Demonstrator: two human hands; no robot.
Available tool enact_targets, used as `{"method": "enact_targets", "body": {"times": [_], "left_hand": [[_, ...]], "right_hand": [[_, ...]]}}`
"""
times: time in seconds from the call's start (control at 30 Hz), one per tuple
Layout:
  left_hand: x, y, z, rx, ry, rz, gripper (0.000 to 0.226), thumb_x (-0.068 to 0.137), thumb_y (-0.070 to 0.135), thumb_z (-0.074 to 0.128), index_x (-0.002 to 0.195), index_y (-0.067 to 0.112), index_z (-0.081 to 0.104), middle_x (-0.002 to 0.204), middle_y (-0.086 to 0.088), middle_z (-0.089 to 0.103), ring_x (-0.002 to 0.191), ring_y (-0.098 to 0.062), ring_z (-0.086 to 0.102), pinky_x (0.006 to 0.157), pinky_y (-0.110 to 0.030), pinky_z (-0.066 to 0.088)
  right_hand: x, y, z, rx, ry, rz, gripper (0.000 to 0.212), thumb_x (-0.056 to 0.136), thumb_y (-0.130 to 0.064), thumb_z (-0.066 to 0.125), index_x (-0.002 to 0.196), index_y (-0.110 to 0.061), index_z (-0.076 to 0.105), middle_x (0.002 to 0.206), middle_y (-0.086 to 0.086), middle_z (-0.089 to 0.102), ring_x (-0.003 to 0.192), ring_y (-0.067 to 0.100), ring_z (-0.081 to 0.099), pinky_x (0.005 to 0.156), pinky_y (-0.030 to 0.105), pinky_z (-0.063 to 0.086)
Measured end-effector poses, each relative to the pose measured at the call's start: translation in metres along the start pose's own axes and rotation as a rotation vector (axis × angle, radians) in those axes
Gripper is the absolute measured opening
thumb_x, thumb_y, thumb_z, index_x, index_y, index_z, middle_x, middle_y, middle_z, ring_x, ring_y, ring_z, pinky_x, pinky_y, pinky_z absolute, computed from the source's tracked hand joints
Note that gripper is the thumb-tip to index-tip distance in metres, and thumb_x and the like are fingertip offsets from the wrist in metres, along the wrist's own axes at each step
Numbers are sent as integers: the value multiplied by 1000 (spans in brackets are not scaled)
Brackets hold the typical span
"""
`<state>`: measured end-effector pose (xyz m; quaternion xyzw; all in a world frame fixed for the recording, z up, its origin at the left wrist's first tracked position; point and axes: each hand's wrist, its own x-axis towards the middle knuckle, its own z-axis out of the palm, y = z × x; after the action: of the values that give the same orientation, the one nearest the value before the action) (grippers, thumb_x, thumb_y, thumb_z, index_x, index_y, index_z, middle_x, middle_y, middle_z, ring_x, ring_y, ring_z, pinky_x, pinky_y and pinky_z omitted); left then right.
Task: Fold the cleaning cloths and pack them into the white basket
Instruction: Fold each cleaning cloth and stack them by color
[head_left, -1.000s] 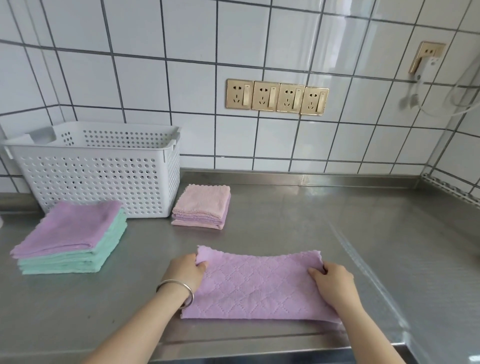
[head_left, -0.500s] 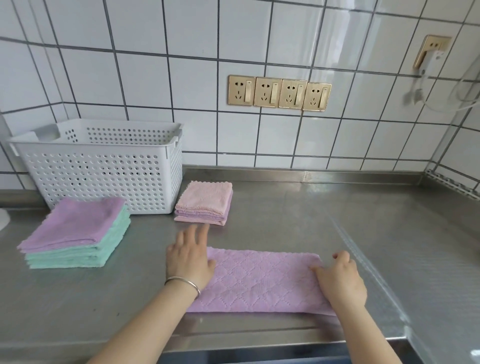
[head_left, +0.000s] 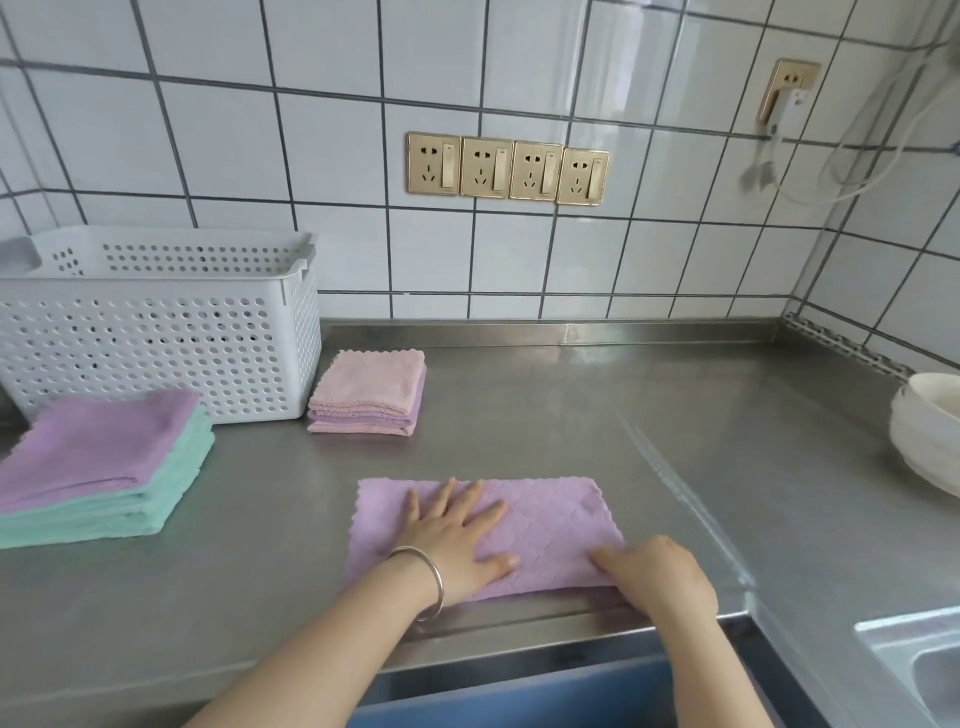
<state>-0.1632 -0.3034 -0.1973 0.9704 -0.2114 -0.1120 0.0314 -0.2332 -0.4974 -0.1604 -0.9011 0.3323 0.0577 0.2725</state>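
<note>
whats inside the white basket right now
Only the far inner wall of the basket shows, with no cloth above the rim. Its floor is hidden by the near wall, so I cannot tell if anything lies inside.

The wall is covered with white square tiles with dark grout lines, and it shines from light. Four gold sockets sit in a row on the wall, above the steel counter. To the right of this row, higher up, is one more gold socket with a white plug and a white cable hanging from it. The wall turns at a corner on the right. Under that corner, on the counter, stand stacked white bowls. In front of the bowls, at the counter's near right edge, is a steel sink. Below the counter's front edge a blue surface shows.
</note>
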Motion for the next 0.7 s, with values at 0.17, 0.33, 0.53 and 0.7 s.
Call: {"method": "enact_targets", "body": {"times": [0.17, 0.33, 0.53, 0.7], "left_hand": [[-2, 3, -8, -17, -33, -8, 66, 85, 68, 26, 144, 48, 3, 158, 11, -12, 146, -22, -16, 114, -57, -11], [-5, 2, -3, -12, -15, -6, 77, 78, 77, 26, 144, 46, 0, 158, 10, -13, 145, -24, -18, 112, -60, -13], [-6, 2, -1, -17, -15, -5, 96, 64, 88, 27, 145, 45, -1, 158, 9, -14, 145, -24, -18, 111, -63, -13], [-5, -4, -23, -516, 50, -66, 62, 92, 60, 23, 145, 28, 27, 156, 5, 20, 147, -20, 10, 118, -47, 6]], "right_hand": [[-16, -12, 23, 661, 239, -100, 31, 80, -18, 63, 108, -10, 52, 102, 4, 56, 91, 22, 52, 83, 36, 46], [-28, -35, 50, 1467, 101, 171, 23, 84, -1, 55, 105, -10, 57, 106, 9, 62, 96, 23, 58, 86, 33, 44], [-39, -44, 51, 1363, 30, 220, 35, 83, 6, 40, 107, -10, 58, 88, 9, 60, 72, 20, 53, 60, 25, 40], [-46, -47, 50, 1140, 72, -38, 33, 85, 3, 35, 95, -8, 65, 79, 10, 62, 65, 17, 49, 59, 26, 41]]}}
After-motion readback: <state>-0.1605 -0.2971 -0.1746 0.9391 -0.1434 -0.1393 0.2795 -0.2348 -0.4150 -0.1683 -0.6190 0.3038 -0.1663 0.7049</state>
